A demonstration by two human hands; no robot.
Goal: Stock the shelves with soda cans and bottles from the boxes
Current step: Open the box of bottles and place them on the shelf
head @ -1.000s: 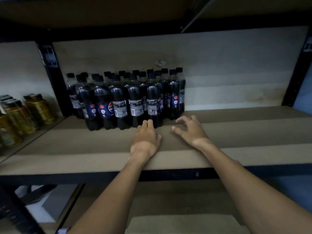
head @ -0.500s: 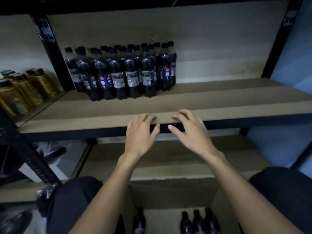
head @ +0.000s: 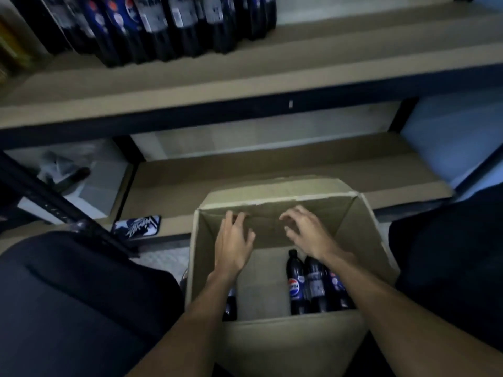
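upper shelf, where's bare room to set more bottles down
Free: the upper shelf board right of the Pepsi bottles, back wall to front edge, and a narrower strip in front of the bottles. Crowded: the left end, where the bottles stand packed together.

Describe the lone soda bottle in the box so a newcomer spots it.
Below the shelves sits an open brown cardboard box. Dark plastic bottles cluster at its right; the lone dark bottle sits apart by the left wall, half hidden under the left forearm.
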